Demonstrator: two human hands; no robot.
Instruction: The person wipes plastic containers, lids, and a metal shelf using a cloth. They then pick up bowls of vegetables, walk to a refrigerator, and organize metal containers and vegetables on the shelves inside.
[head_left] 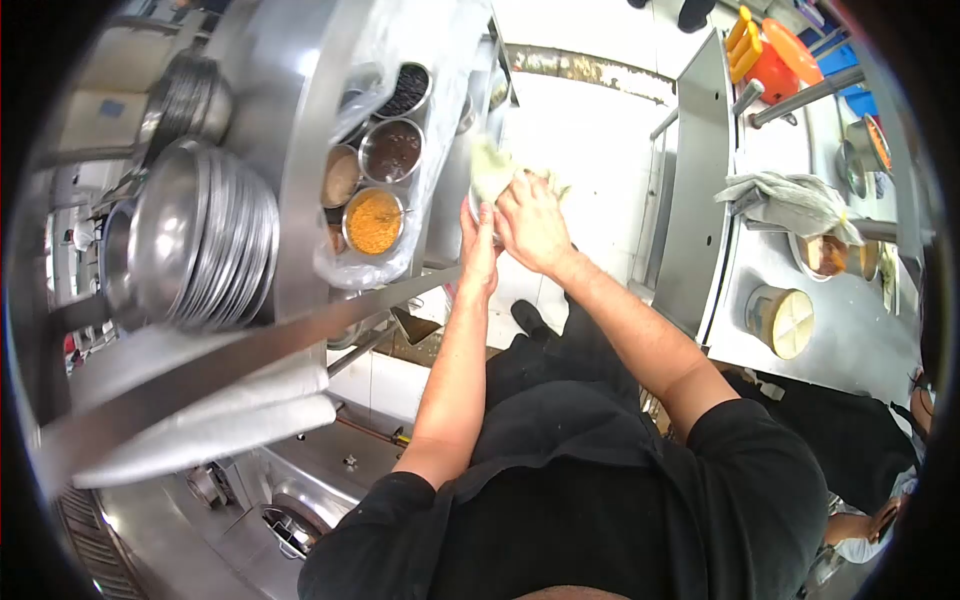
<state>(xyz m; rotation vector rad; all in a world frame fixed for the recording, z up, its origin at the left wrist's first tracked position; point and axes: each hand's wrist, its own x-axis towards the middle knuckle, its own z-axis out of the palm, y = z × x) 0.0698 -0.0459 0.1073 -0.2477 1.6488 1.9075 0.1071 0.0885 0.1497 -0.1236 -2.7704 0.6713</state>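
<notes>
A pale yellow-green cloth [491, 172], smeared by motion, is bunched under the fingers of my right hand [533, 222]. Just left of it, my left hand [478, 250] is closed with its thumb up along the edge of a pale, rounded thing that looks like a dish. Cloth and fingers hide most of that dish, so its kind is unclear. Both hands are close together in front of me, right of the metal pots with food. Among these pots are one of orange grated food [374, 221], one of dark brown sauce [391, 150] and one of black food [408, 90].
Stacked metal bowls [205, 235] stand on the left shelf, near a blurred metal bar [250, 355]. On the right counter [745, 285] are a lidded tub [780, 320], a grey cloth [790, 203] and an orange container [770, 75]. Another person [830, 430] is at the lower right.
</notes>
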